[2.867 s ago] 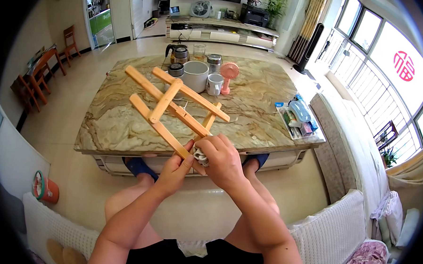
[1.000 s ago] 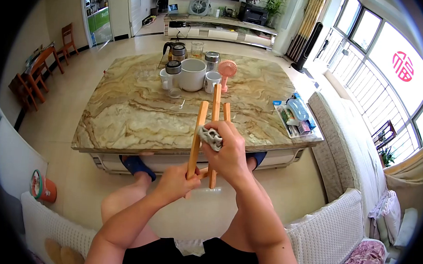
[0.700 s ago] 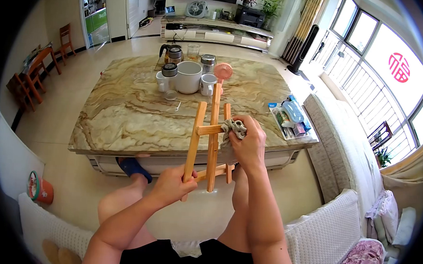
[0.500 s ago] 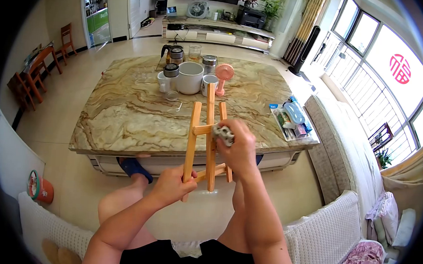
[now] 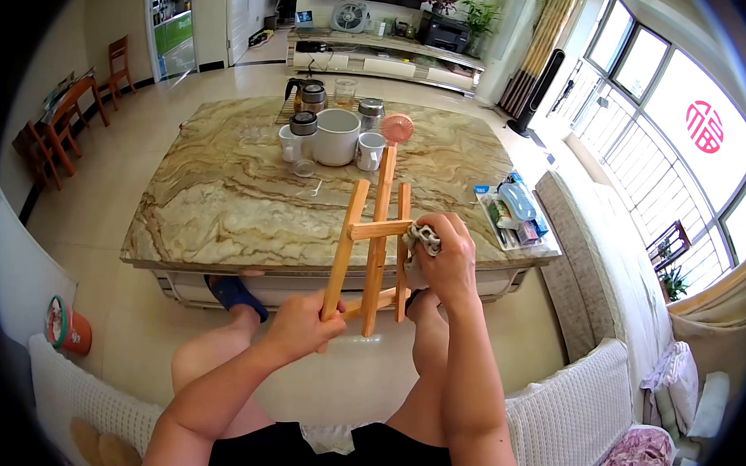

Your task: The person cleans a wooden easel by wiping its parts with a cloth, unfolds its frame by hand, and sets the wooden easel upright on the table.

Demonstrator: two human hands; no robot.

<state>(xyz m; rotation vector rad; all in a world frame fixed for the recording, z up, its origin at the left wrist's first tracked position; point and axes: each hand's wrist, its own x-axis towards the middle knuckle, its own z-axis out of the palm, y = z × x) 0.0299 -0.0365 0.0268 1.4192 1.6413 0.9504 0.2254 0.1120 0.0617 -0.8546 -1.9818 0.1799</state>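
Observation:
A light wooden frame of long bars and crosspieces stands upright in front of me, near the table's front edge. My left hand is closed round the lower end of its left bar. My right hand grips a crumpled grey-white cloth, which touches the right end of the upper crosspiece. Behind the frame, on the marble-patterned table, stand a large white pot, a white mug and a pink handheld fan.
Lidded jars and another mug stand beside the pot. A tray of packets lies at the table's right. A red bin is on the floor at left, and a pale sofa flanks me.
The wooden frame has turned from a slanted position to upright. My left hand has shifted to the lower left bar, and my right hand has moved with the cloth to the crosspiece's right end.

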